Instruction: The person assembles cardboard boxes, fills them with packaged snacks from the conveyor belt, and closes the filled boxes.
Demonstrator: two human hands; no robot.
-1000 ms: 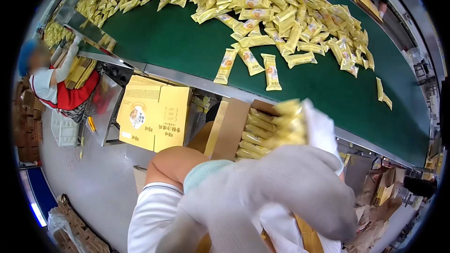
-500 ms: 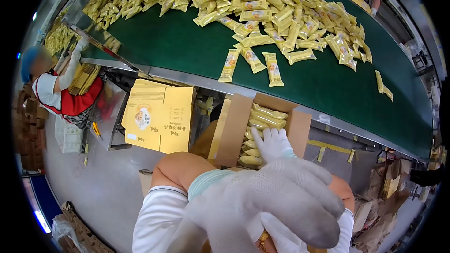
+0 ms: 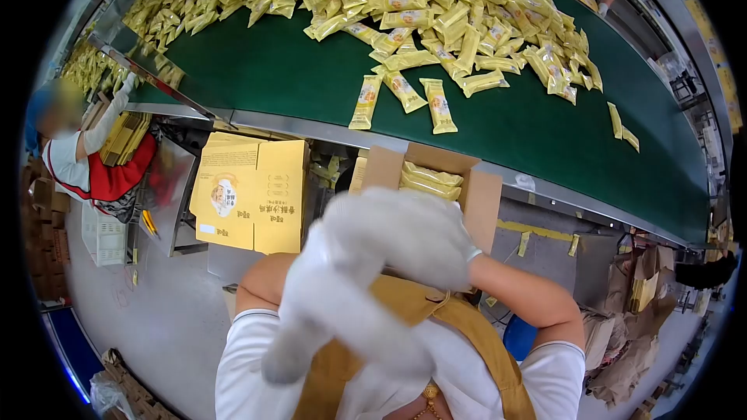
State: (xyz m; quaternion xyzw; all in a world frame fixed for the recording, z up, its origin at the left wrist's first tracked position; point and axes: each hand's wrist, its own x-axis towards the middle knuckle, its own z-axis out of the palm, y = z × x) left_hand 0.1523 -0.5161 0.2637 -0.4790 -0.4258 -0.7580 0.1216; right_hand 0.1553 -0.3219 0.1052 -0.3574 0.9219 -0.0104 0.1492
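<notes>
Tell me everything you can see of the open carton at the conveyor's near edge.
The open carton looks like plain brown cardboard on its inner faces. Its top is open, with flaps spread outward left and right. Yellow wrapped packets lie crosswise inside near the far wall. It sits just below the near edge of the green conveyor belt. Blurred gloved hands block its near part, so I can't tell whether they touch it or how full it is.

grey floor (image 3: pixel 183 295) | green belt (image 3: pixel 288 82), metal edge (image 3: pixel 311 131) | white crate (image 3: pixel 109 235)

Factory packing floor: green conveyor belt (image 3: pixel 272 93), heaped wrapped packets (image 3: pixel 405 15), flattened cartons (image 3: pixel 249 193), co-worker (image 3: pixel 93 155) alongside.
</notes>
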